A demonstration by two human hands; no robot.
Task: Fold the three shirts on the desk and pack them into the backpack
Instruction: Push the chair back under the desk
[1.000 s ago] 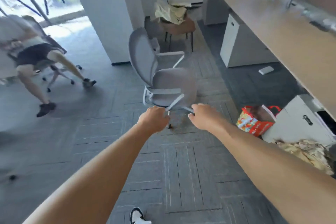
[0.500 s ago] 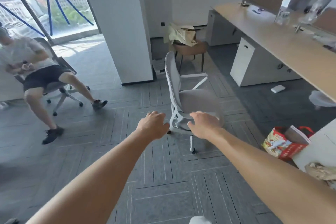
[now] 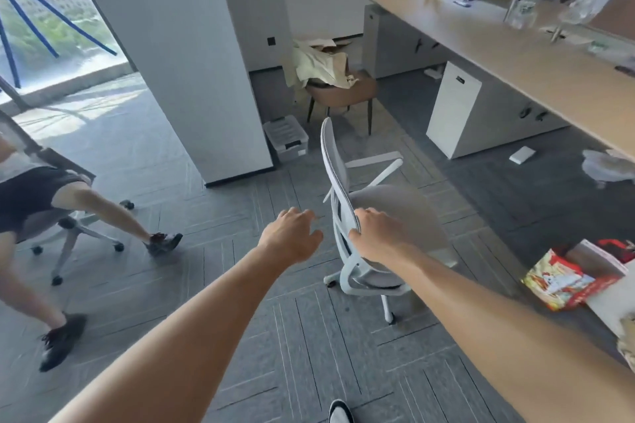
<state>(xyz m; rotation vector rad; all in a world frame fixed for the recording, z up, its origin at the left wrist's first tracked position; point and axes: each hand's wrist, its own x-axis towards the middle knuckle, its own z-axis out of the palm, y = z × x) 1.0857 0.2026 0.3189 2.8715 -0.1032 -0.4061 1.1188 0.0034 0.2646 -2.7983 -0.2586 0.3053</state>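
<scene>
A long wooden desk (image 3: 515, 55) runs along the right side; no shirts or backpack show on it. A scrap of patterned fabric (image 3: 626, 345) peeks in at the right edge. A grey office chair (image 3: 388, 216) stands in front of me, backrest edge-on. My right hand (image 3: 381, 237) is at the backrest's edge, thumb touching the frame, with the fingers hidden behind the hand. My left hand (image 3: 292, 237) hovers just left of the chair, fingers loosely curled, holding nothing.
A person sits on a wheeled chair (image 3: 65, 227) at the left, legs stretched out. A white pillar (image 3: 192, 62), a brown chair with cream cloth (image 3: 336, 86), a plastic box (image 3: 287, 137), a white drawer unit (image 3: 453, 110) and a red bag (image 3: 567, 280) surround the floor space.
Both hands gripped the chair's armrest a second ago; the left hand has come off. The chair has turned and rolled right, its backrest edge-on to me.
</scene>
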